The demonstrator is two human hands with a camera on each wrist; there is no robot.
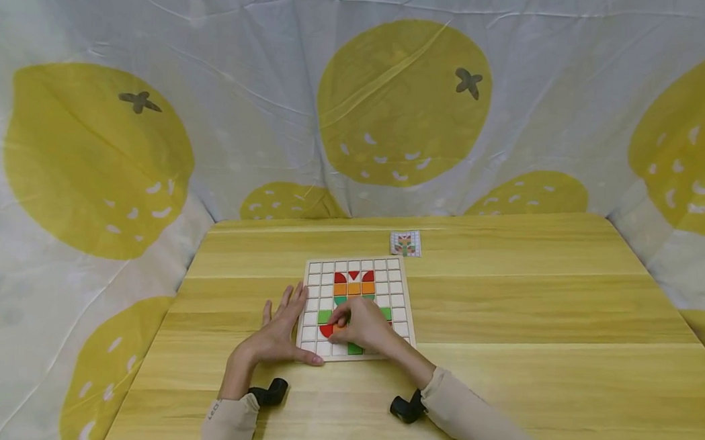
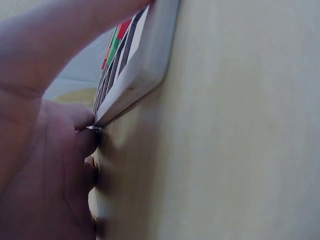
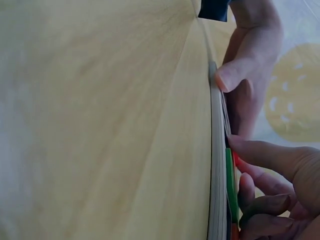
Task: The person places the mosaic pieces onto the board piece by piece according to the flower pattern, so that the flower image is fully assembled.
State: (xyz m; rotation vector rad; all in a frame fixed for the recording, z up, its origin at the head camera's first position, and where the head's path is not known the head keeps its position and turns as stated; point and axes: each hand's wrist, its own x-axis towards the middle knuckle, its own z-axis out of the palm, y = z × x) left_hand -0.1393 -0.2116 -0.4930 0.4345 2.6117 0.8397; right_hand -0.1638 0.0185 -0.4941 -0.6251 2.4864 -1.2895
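Observation:
A square wooden grid board (image 1: 311, 337) lies on the table, its white cells partly filled with red, orange and green tiles in a flower-like pattern. My left hand (image 1: 275, 333) is spread along its left side, thumb at the front edge and fingers at the left edge. Over the lower part of the board is my right hand (image 1: 363, 325), its thumb and index finger pinching a red rounded tile (image 1: 325, 331) at a lower-left cell. That hand hides several tiles in the middle. In the right wrist view, a green tile (image 3: 230, 180) shows beneath the curled fingers.
A small pattern card (image 1: 406, 243) with a similar coloured flower lies behind the board. Black wrist mounts (image 1: 407, 408) sit by both sleeves. Lemon-print cloth (image 1: 262, 107) hangs behind and beside the wooden table (image 1: 536, 292).

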